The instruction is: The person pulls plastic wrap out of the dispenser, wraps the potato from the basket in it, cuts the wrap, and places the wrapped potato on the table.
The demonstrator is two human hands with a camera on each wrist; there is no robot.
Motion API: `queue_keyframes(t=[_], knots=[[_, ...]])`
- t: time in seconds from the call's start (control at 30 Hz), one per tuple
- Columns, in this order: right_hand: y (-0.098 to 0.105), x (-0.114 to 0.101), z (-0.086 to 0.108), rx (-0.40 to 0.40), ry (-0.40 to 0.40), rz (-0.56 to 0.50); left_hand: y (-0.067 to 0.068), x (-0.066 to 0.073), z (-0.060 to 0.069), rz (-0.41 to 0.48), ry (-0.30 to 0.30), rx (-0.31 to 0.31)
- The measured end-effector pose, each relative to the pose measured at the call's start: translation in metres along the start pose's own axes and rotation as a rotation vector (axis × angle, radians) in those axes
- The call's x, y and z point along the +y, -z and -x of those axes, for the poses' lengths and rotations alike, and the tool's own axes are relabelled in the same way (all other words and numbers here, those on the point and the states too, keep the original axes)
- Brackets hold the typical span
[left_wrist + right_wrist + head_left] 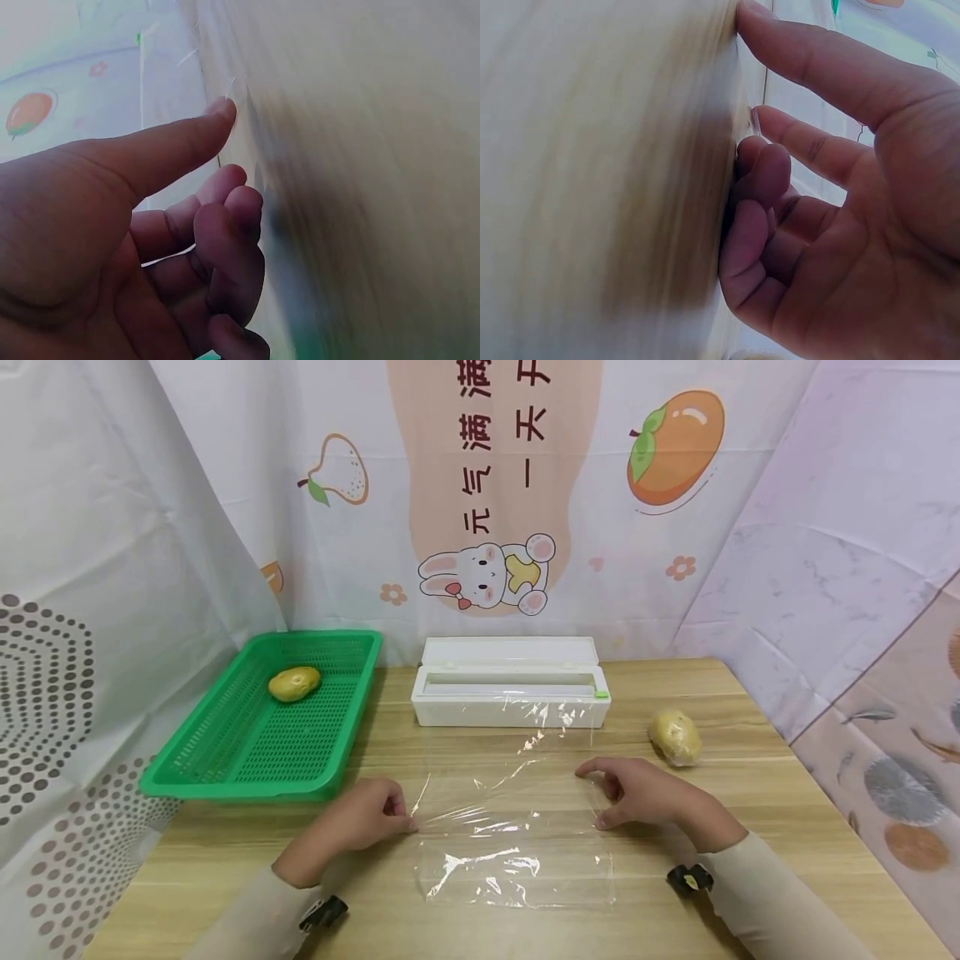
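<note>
A sheet of clear plastic film (pixel 517 839) lies over the wooden table, stretching back to a white dispenser box (pixel 510 710) whose lid is up. At the film's left edge is my left hand (pixel 363 818), its thumb extended and touching there. In the left wrist view, that hand (pixel 142 225) has its other fingers bent, apart from the thumb. My right hand (pixel 648 793) touches the film's right edge with thumb and index finger spread. The right wrist view shows this hand (pixel 840 180) with the remaining fingers curled loosely.
A green basket (pixel 348 727) at the left holds a yellow potato (pixel 295 683). Another potato (pixel 675 737), with a shiny clear wrapping, sits on the table (pixel 757 802) beyond my right hand. A printed curtain (pixel 352 552) hangs behind the table.
</note>
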State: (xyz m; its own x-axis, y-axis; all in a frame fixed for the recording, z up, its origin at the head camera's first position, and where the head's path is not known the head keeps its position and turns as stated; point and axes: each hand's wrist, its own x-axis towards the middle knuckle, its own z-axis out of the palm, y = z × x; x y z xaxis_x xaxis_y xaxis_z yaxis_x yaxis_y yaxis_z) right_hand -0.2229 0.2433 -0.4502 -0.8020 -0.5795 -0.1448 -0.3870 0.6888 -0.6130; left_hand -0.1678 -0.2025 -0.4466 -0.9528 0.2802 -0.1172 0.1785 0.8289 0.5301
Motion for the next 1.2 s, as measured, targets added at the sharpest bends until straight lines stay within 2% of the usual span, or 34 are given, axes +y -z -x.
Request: queue_keyframes(t=[0.17, 0.33, 0.47, 0.57, 0.67, 0.77, 0.87, 1.0, 1.1, 1.2], knots=[[0.0, -0.001, 0.0, -0.003, 0.0, 0.003, 0.001, -0.005, 0.003, 0.013, -0.019, 0.0], [0.0, 0.0, 0.001, -0.002, 0.002, -0.004, 0.001, -0.003, 0.005, 0.009, -0.024, 0.001], [0.0, 0.002, 0.001, 0.004, 0.008, 0.005, 0.005, 0.004, 0.009, 0.011, -0.015, 0.004], [0.0, 0.002, 0.002, 0.006, 0.013, 0.007, 0.014, 0.016, 0.014, -0.013, -0.027, 0.01], [0.0, 0.002, 0.002, 0.008, 0.018, 0.002, 0.032, 0.034, 0.02, -0.056, -0.066, 0.038], [0.0, 0.001, 0.001, 0.013, 0.026, 0.003, 0.058, 0.05, 0.024, -0.102, -0.093, 0.077], [-0.001, 0.001, 0.001, 0.017, 0.032, 0.008, 0.084, 0.06, 0.022, -0.146, -0.074, 0.102], [-0.002, 0.001, 0.001, 0.012, 0.033, 0.005, 0.115, 0.061, 0.016, -0.203, -0.049, 0.142], [-0.001, 0.0, 0.001, 0.007, 0.029, 0.002, 0.138, 0.056, 0.01, -0.229, -0.052, 0.187], [0.0, -0.001, 0.001, 0.008, 0.028, 0.003, 0.159, 0.05, 0.004, -0.236, -0.029, 0.222]])
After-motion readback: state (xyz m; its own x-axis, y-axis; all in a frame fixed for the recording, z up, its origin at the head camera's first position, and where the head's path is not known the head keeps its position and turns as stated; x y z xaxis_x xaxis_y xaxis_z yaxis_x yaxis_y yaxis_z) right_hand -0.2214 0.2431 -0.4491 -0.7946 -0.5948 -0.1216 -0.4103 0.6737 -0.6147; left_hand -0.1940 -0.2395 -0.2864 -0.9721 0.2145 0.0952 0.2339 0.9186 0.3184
